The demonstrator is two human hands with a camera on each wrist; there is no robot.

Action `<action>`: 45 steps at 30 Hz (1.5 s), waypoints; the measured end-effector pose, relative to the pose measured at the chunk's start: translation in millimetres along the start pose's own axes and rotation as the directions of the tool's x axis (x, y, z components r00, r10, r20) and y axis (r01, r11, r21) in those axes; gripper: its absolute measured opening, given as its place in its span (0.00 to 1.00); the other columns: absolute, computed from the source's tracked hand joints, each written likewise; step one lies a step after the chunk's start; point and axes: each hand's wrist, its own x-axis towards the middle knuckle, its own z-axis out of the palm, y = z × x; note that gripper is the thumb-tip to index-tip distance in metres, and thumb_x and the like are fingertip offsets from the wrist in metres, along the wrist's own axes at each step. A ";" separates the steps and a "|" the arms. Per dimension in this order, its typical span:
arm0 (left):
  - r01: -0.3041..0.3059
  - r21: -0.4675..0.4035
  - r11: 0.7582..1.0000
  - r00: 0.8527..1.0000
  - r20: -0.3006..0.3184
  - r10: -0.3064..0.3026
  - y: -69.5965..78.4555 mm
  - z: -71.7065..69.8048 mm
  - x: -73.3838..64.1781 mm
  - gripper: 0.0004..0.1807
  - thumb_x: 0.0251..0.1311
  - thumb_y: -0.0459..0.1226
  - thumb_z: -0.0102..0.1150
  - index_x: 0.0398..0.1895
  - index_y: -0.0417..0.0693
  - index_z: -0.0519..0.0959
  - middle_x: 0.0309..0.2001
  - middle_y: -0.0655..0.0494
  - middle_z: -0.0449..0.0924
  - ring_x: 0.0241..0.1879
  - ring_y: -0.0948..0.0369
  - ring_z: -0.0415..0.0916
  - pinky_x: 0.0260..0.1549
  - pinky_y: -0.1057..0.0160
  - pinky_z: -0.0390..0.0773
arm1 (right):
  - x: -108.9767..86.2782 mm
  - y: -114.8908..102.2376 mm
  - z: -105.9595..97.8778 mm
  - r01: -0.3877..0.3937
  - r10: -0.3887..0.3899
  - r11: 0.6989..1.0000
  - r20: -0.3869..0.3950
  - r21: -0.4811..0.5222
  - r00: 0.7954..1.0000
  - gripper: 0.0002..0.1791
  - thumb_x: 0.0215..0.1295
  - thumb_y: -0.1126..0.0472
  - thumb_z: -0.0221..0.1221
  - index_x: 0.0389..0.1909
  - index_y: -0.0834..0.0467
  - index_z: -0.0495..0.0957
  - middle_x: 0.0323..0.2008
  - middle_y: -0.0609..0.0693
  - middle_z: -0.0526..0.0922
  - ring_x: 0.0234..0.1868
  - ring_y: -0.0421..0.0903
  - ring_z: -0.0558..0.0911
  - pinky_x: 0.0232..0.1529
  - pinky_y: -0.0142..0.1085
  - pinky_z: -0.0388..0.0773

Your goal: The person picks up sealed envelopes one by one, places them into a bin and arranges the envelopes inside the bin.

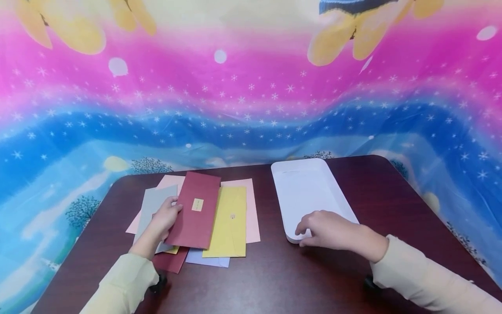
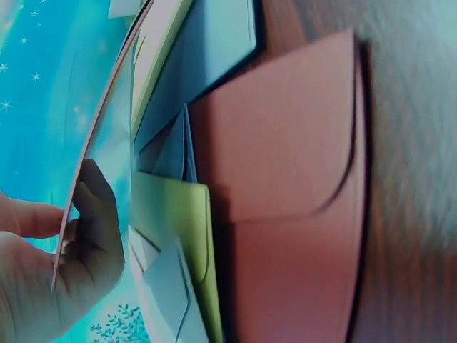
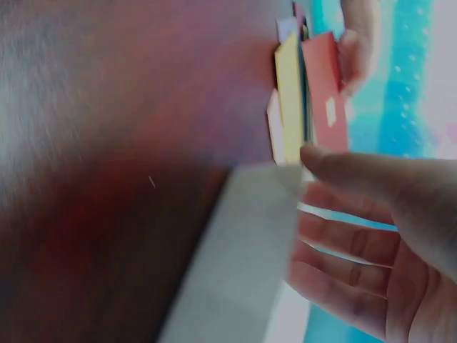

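Note:
My left hand [image 1: 166, 216] pinches a dark red envelope [image 1: 199, 226] at its left edge, thumb on one face and fingers behind it. In the left wrist view this envelope [image 2: 100, 128] shows edge-on, lifted above the others. Under it lie a yellow envelope [image 1: 231, 235], a grey one [image 1: 150, 200], pink ones [image 1: 252, 213], a lilac one [image 1: 215, 260] and a second dark red one [image 1: 172, 261]. My right hand [image 1: 329, 230] is over the near end of a white tray [image 1: 302, 183]. Its fingers are loosely bent, with the thumb apart, and grip nothing.
The dark brown table [image 1: 251, 288] has rounded far corners. Behind it hangs a colourful cloth [image 1: 251, 100] with snowflakes and trees. The tray stands at the right, a strip of table between it and the envelopes.

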 end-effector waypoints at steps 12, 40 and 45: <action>0.021 -0.243 0.970 0.996 0.092 0.001 4.6 10.2 -0.7 0.27 0.80 0.35 0.34 0.78 0.38 0.53 0.66 0.38 0.64 0.56 0.53 0.68 0.51 0.58 0.72 | -16.7 34.0 -41.3 -0.189 0.191 0.982 -0.144 0.021 0.971 0.24 0.67 0.58 0.68 0.63 0.57 0.80 0.37 0.42 0.86 0.32 0.36 0.82 0.33 0.35 0.80; 0.037 -0.549 0.835 0.925 0.334 0.179 44.4 75.5 4.1 0.28 0.78 0.31 0.35 0.77 0.37 0.50 0.49 0.54 0.75 0.43 0.62 0.78 0.39 0.63 0.80 | -40.2 125.9 -15.3 -0.475 0.509 0.779 0.030 0.410 0.860 0.36 0.72 0.69 0.56 0.76 0.75 0.53 0.57 0.77 0.74 0.36 0.51 0.87 0.34 0.45 0.86; 0.058 -0.575 0.816 0.915 0.359 0.187 52.2 86.6 7.0 0.27 0.77 0.31 0.37 0.76 0.37 0.51 0.43 0.56 0.77 0.39 0.62 0.78 0.36 0.64 0.80 | -38.0 124.8 -14.9 -0.485 0.523 0.761 0.034 0.431 0.851 0.37 0.71 0.71 0.54 0.76 0.74 0.52 0.56 0.78 0.73 0.38 0.54 0.87 0.34 0.45 0.86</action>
